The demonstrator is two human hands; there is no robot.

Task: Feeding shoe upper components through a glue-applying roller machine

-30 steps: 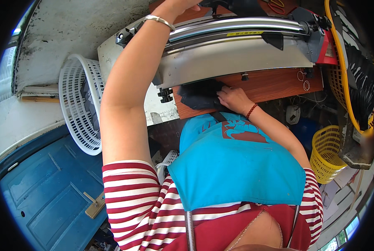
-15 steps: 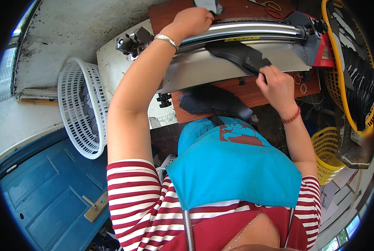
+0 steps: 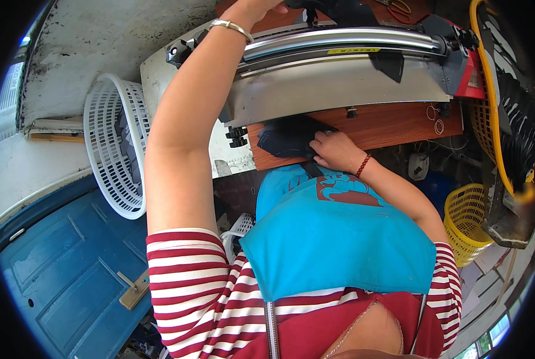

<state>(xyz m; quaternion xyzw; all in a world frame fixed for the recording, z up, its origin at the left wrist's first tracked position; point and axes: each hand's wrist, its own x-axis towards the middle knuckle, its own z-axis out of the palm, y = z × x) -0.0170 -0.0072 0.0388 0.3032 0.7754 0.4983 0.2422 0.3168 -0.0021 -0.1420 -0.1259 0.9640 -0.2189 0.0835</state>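
Observation:
My right hand point(image 3: 337, 151) rests at the right end of a pile of black, curved flat pieces point(image 3: 291, 136), its fingers bent and closed on the edge of a piece. The pile lies on the wooden table at the machine's front edge, against my blue apron. My left hand point(image 3: 260, 7) reaches over the machine's long metal roller point(image 3: 345, 40); the upper edge of the view cuts it off, and what its fingers do is hidden. A black piece point(image 3: 390, 64) sticks out on the near side of the roller, over the metal feed plate point(image 3: 327, 87). More black material point(image 3: 345, 11) shows behind the roller.
A white basket point(image 3: 115, 143) with grey pieces stands at left, above a blue door point(image 3: 70, 263). On the right are a yellow-rimmed basket point(image 3: 488, 90) of black pieces and a smaller yellow basket point(image 3: 465, 224). Scissors point(image 3: 397, 9) lie behind the machine.
My right hand has let go of the black piece at the roller and come down left to the pile. That piece has gone mostly under the roller. My left hand has moved up and left.

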